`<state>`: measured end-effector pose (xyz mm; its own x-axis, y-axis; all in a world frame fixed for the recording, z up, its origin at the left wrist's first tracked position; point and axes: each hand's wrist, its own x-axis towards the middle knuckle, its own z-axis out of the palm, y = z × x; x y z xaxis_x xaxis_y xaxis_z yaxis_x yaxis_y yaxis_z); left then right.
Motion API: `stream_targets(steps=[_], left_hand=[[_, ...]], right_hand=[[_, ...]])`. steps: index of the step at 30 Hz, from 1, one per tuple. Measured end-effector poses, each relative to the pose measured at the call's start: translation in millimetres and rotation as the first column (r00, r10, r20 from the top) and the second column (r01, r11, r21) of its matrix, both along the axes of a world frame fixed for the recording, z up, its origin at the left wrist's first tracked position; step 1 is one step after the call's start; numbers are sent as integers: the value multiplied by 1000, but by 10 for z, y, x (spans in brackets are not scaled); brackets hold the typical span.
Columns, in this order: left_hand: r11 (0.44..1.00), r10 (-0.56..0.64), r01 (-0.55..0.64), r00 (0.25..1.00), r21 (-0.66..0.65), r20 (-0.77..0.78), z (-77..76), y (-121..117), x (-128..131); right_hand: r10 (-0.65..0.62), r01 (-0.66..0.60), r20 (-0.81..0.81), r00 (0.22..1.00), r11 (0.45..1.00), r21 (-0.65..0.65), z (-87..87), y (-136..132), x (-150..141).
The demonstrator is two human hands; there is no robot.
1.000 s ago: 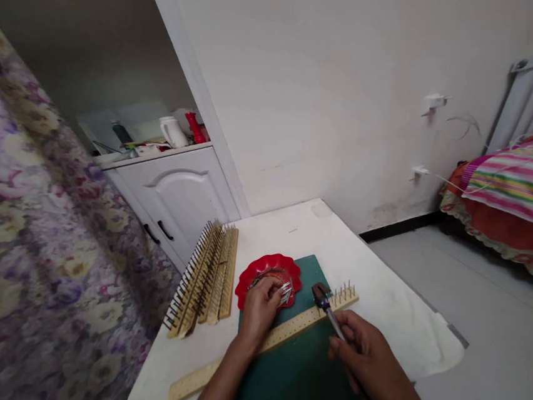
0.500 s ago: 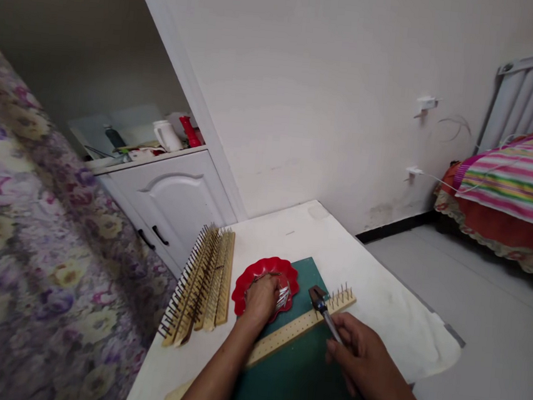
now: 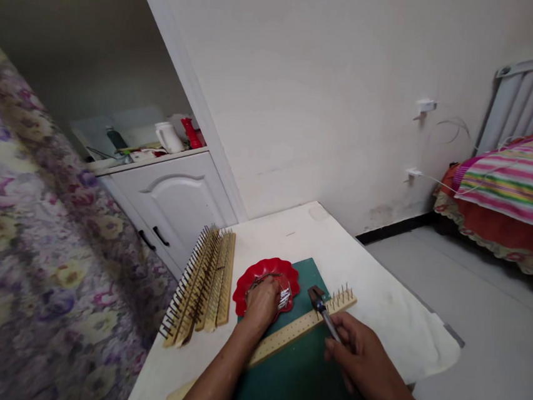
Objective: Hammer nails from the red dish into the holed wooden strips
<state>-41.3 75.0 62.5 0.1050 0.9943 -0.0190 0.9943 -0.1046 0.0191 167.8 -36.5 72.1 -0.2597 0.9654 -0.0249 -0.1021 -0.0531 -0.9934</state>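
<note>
My left hand [image 3: 264,300] reaches down into a red scalloped dish [image 3: 245,281] of loose nails [image 3: 284,296]. Its fingers are curled in among the nails, and the fingertips are hidden. My right hand [image 3: 351,346] is wrapped round the grey handle of a hammer [image 3: 316,296], whose dark head hovers over the drilled wooden strip [image 3: 289,334]. That strip lies slantwise on a green mat [image 3: 291,378]. Several nails [image 3: 343,292] stand upright at its far right end, while the holes along the nearer part are bare.
Wooden strips full of upright nails [image 3: 202,282] lie side by side on the left of the white table [image 3: 272,235]. Another piece of wood [image 3: 176,397] shows at the front left. A floral curtain [image 3: 52,267] hangs left; a cabinet [image 3: 177,197] stands behind.
My left hand has shifted very slightly within the dish. The right hand and hammer stay almost where they were, and the view has moved a little.
</note>
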Motion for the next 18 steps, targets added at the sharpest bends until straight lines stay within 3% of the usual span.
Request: stream_targets(steps=[7, 13, 18], left_hand=[[956, -202, 144, 955, 255, 219, 52, -348, 24], [930, -369, 303, 773, 210, 516, 25, -828, 275], [912, -395, 365, 648, 189, 652, 24, -1028, 399]], right_hand=[[-30, 30, -51, 998, 1000, 0, -70, 63, -65], [-195, 191, 20, 981, 973, 132, -150, 122, -97], [-201, 198, 9, 980, 973, 119, -200, 111, -79]])
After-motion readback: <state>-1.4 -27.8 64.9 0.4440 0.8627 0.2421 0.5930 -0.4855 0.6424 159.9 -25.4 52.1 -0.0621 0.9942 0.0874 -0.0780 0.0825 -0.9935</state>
